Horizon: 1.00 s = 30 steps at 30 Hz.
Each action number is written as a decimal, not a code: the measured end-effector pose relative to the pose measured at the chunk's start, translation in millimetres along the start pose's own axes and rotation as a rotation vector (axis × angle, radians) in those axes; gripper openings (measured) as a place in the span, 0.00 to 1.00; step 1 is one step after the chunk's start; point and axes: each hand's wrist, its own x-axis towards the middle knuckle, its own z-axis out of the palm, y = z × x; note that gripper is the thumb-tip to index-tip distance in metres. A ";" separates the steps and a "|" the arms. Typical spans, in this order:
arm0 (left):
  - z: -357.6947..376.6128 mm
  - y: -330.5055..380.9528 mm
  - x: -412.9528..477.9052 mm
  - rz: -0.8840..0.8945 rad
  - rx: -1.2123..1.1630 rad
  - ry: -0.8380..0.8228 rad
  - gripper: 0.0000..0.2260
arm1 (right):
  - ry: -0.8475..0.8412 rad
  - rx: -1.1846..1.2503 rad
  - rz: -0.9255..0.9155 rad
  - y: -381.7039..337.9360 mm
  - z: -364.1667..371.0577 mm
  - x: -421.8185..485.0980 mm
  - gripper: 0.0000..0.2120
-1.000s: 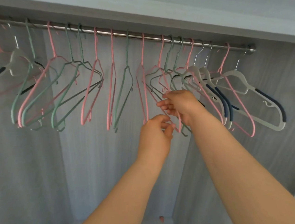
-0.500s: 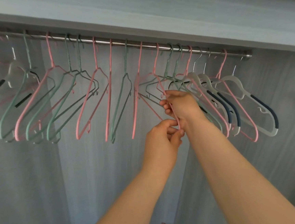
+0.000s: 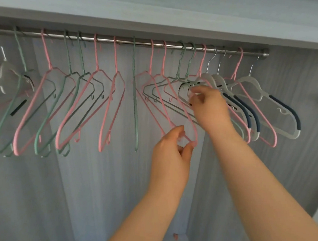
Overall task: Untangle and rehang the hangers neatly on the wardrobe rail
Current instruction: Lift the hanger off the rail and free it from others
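Evidently light and springy, the pink hanger (image 3: pixel 195 134) hangs tangled just below the rail (image 3: pixel 122 41). The fingers (image 3: pixel 177 131) of the left hand (image 3: pixel 170 159) pinch its bottom corner, a sound hold, while the right hand (image 3: pixel 211 109) grips the neighbouring grey hangers (image 3: pixel 206 77).

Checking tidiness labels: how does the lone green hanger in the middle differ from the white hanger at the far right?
The green hanger is thin wire; the white hanger is broad with a dark blue pad. Green hangs edge-on, white shows its face. Both hang on the rail, untouched.
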 end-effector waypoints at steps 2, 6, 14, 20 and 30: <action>0.3 7.8 -5.5 0.087 0.021 0.037 0.16 | 0.103 -0.164 -0.061 11.5 -15.6 1.1 0.14; 15.6 21.8 -11.6 0.128 -0.045 -0.026 0.15 | 0.021 -0.297 -0.013 26.9 -21.4 0.5 0.17; 33.2 22.7 2.5 0.073 -0.004 -0.091 0.19 | -0.012 -0.364 0.019 34.1 -26.9 4.2 0.18; 52.2 19.2 -6.1 0.024 -0.073 -0.126 0.19 | -0.149 -0.308 0.126 37.3 -26.7 14.5 0.17; 84.9 1.3 3.5 -0.107 0.071 -0.289 0.31 | -0.380 -0.263 0.224 39.6 -13.8 17.6 0.14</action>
